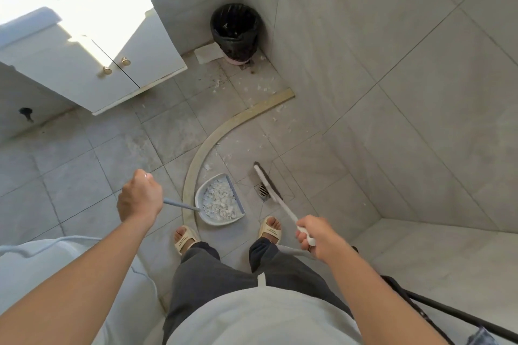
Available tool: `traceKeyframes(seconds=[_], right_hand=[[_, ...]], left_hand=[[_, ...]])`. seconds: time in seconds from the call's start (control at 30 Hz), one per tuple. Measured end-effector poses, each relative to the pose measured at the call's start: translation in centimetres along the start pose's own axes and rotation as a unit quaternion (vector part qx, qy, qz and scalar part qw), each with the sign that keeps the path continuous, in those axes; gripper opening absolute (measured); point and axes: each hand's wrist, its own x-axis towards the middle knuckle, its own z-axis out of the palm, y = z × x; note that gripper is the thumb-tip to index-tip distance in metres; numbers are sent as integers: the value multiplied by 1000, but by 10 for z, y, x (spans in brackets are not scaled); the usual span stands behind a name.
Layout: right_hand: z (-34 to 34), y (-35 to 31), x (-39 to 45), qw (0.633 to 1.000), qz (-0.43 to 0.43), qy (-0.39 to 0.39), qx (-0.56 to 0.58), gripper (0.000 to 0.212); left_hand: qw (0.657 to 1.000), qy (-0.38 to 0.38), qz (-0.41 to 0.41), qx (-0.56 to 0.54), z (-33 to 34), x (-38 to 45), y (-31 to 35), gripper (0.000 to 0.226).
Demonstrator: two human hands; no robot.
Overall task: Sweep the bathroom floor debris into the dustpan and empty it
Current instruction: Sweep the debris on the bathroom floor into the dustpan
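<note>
While the person stands over the tiled floor (pixel 84 176), the left hand (pixel 139 195) is wrapped around the long handle of the dustpan (pixel 220 200), which sits between the sandalled feet, heaped with white debris (pixel 220 202). The right hand (pixel 315 235) is closed on the brush (pixel 270 186), its head over the floor drain (pixel 263 191). More scraps lie toward the black-lined bin (pixel 235 29) in the corner.

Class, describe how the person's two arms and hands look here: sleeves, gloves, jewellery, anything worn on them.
Both forearms are bare right down into the frame's lower edge; no sleeves show. The left hand and right hand wear no gloves, and no watch, bracelet or ring is visible.
</note>
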Motion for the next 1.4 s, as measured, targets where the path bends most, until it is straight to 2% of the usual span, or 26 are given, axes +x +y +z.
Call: traceKeyframes(seconds=[0.1,0.17,0.23,0.33,0.43,0.57,0.63,0.73,0.97,1.07,1.2,1.3,1.4], right_hand=[[-43,-3,7,991,24,-57,119,10],[-61,0,7,985,29,-71,154,12],[-56,5,3,987,28,-63,146,12],[-21,8,-7,998,-11,15,65,11],[5,0,-20,996,-50,80,-1,20],[-3,-11,-22,996,-23,58,61,19],[-16,-13,-18,993,-12,52,108,13],[-32,-13,-13,987,-18,54,153,17],[-44,-24,-18,972,-29,131,194,16],[-55,-25,-18,943,-28,136,302,18],[-74,-33,-20,872,-35,158,463,20],[-82,-40,-18,834,-28,184,520,26],[-86,-48,-6,815,-3,197,546,18]], left_hand=[[1000,1,-1,-1,1,-3,3,31],[1000,0,-3,4,1,-4,6,30],[1000,0,-7,4,2,-6,9,30],[1000,0,-4,8,4,-10,14,28],[1000,-5,1,10,5,-16,21,29],[1000,-15,9,-5,3,-19,35,29],[999,-16,33,-11,3,-21,48,29],[996,-25,84,-7,4,-28,72,26],[979,-34,200,3,10,-36,121,26],[972,-38,230,7,10,-35,141,25],[969,-43,242,4,11,-31,169,27],[968,-54,246,2,15,-28,196,29],[964,-60,260,-1,24,-29,222,29]])
